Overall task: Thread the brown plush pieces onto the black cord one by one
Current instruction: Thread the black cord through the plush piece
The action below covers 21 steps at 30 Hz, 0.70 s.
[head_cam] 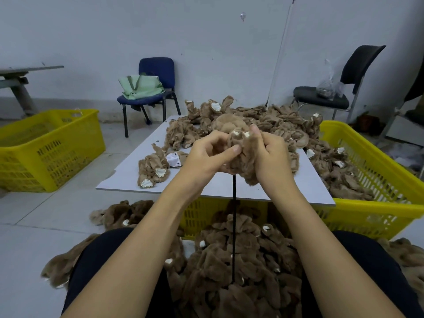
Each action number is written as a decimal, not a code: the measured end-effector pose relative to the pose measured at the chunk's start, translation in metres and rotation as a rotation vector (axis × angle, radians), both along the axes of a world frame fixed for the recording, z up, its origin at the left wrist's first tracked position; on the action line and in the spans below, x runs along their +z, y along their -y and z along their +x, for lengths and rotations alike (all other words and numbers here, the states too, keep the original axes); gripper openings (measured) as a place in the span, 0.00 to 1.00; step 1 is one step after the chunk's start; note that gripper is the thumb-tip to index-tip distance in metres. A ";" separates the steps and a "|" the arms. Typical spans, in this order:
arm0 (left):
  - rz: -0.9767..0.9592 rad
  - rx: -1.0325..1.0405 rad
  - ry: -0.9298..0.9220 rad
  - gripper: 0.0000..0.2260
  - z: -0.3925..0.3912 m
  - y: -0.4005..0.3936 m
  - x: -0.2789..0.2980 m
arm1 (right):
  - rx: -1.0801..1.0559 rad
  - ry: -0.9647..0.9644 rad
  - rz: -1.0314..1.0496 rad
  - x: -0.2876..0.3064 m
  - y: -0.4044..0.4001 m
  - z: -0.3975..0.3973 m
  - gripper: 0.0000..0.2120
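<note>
Both hands hold one brown plush piece above the near edge of the white board. My left hand pinches its left side, thumb pressed into the fur. My right hand grips its right side with curled fingers. The black cord hangs straight down from under the piece into a bunch of threaded plush pieces between my knees. A large heap of loose plush pieces lies on the board behind my hands. A smaller clump sits at the board's left.
The board rests on a yellow basket that holds more plush on the right. Another yellow basket stands on the floor at left. A blue chair with a green bag and a black chair stand by the wall.
</note>
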State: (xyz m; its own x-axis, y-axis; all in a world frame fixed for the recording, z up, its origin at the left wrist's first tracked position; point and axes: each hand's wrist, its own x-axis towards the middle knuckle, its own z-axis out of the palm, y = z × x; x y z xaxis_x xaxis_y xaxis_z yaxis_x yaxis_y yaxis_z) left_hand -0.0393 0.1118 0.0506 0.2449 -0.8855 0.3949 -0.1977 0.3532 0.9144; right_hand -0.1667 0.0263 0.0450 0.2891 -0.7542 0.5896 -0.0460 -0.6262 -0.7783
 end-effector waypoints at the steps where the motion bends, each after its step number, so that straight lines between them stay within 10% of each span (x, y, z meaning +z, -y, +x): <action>1: -0.022 0.052 -0.010 0.02 -0.003 0.002 0.000 | 0.001 -0.017 0.003 -0.001 -0.001 0.001 0.27; 9: -0.129 0.331 -0.060 0.08 -0.006 0.016 -0.003 | -0.050 -0.040 -0.136 -0.004 -0.011 0.006 0.25; 16: -0.003 0.039 -0.198 0.15 0.002 0.005 0.003 | -0.110 -0.095 -0.196 0.000 -0.003 0.002 0.25; 21: -0.055 0.204 -0.032 0.12 0.000 0.009 -0.001 | -0.145 -0.122 -0.246 -0.003 -0.002 0.002 0.24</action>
